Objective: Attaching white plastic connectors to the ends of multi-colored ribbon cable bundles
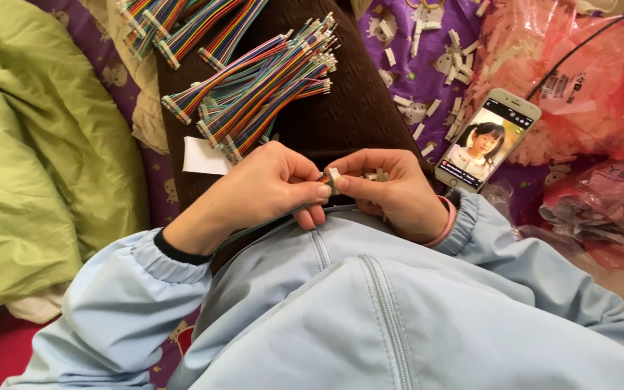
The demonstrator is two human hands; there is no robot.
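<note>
My left hand [265, 189] and my right hand [391, 191] meet above my lap, fingertips together. Between them sits a small white connector [334, 175]. The left hand pinches a thin multicoloured ribbon cable that runs down under its palm. The right hand holds the connector, and more small white pieces show in its palm [378, 175]. Just beyond the hands, a pile of rainbow ribbon cables [254, 87] with white ends lies on my dark brown trouser leg [355, 108].
A white phone [487, 139] with a lit screen lies to the right on a purple printed cloth strewn with loose white connectors [427, 72]. Red plastic bags [594, 87] of parts sit far right. A green blanket [37, 144] fills the left. A white paper slip [206, 157] lies by the cables.
</note>
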